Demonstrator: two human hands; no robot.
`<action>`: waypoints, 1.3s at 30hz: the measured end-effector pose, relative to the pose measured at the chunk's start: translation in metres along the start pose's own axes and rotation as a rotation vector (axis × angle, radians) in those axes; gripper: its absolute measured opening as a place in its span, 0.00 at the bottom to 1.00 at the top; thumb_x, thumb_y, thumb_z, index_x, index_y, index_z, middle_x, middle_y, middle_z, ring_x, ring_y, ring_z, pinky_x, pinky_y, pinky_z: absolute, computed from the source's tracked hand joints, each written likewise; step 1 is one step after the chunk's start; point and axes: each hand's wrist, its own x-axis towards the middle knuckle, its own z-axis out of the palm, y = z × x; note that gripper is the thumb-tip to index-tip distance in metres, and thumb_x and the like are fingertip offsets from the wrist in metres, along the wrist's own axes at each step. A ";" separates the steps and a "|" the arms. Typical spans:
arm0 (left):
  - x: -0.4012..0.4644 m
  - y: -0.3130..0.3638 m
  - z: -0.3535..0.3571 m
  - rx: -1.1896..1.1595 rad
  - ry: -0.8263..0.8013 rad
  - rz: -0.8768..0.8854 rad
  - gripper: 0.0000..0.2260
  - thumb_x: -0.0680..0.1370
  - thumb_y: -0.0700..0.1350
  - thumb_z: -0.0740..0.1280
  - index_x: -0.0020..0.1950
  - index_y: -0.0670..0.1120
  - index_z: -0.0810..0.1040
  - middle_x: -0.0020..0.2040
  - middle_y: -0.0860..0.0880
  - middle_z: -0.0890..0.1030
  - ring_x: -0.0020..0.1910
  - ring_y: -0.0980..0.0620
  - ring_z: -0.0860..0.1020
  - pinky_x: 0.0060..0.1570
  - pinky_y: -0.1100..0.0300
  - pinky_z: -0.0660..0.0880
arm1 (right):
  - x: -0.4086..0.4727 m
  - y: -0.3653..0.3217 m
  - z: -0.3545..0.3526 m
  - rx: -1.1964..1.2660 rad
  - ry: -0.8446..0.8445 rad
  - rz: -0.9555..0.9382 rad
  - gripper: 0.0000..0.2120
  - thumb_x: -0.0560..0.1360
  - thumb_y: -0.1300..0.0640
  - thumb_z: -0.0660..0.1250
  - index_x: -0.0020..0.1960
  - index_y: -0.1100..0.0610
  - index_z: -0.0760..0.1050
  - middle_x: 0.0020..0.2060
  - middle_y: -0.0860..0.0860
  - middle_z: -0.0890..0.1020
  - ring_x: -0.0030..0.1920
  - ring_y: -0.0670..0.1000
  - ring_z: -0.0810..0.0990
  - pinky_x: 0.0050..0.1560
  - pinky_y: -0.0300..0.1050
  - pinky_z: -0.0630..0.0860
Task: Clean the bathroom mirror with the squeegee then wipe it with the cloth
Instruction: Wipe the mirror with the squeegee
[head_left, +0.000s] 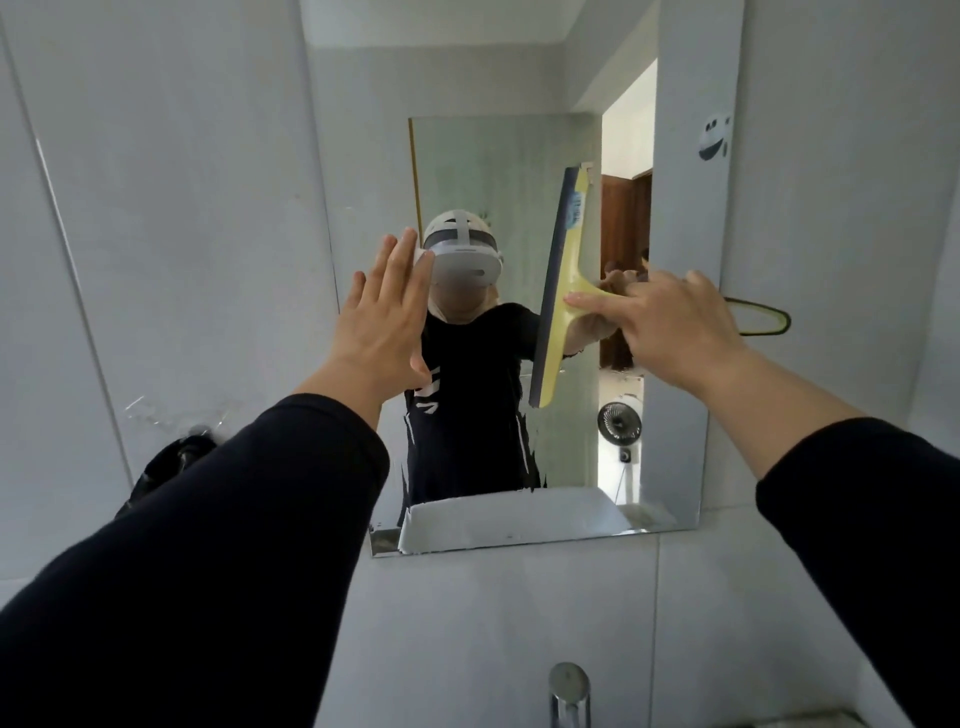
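Observation:
The bathroom mirror (363, 104) hangs on the pale tiled wall in front of me. My right hand (670, 325) grips the handle of a yellow squeegee (563, 270), whose long blade stands nearly upright against the glass, right of the middle. A hazy film covers the glass right of the blade, and the glass left of it reflects clearly. My left hand (387, 317) rests flat and open on the mirror's left part. No cloth is in view.
A chrome tap (569, 693) rises at the bottom edge below the mirror. A dark object (174, 462) hangs on the wall at the left. At the right, a green-edged hanger (769, 319) sticks out and a sticker (714, 136) is on the wall.

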 end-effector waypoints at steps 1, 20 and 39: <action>0.001 0.000 0.001 0.002 0.001 0.000 0.54 0.66 0.54 0.75 0.77 0.41 0.42 0.78 0.41 0.39 0.77 0.41 0.38 0.74 0.41 0.50 | -0.002 0.000 0.000 0.010 -0.005 0.009 0.26 0.81 0.57 0.53 0.71 0.32 0.57 0.50 0.50 0.80 0.50 0.53 0.75 0.45 0.47 0.61; 0.059 0.089 -0.002 -0.010 0.134 0.069 0.48 0.65 0.59 0.74 0.75 0.49 0.49 0.78 0.45 0.42 0.77 0.43 0.40 0.74 0.40 0.48 | -0.039 0.076 0.004 -0.130 -0.131 0.123 0.27 0.81 0.57 0.54 0.72 0.31 0.52 0.37 0.46 0.71 0.40 0.48 0.68 0.43 0.44 0.63; 0.059 0.088 -0.002 -0.015 0.126 0.073 0.51 0.64 0.58 0.75 0.76 0.46 0.48 0.78 0.42 0.43 0.77 0.41 0.42 0.73 0.39 0.48 | -0.079 -0.019 0.033 0.800 -0.153 1.069 0.28 0.79 0.65 0.52 0.77 0.49 0.56 0.63 0.56 0.76 0.57 0.57 0.78 0.49 0.47 0.74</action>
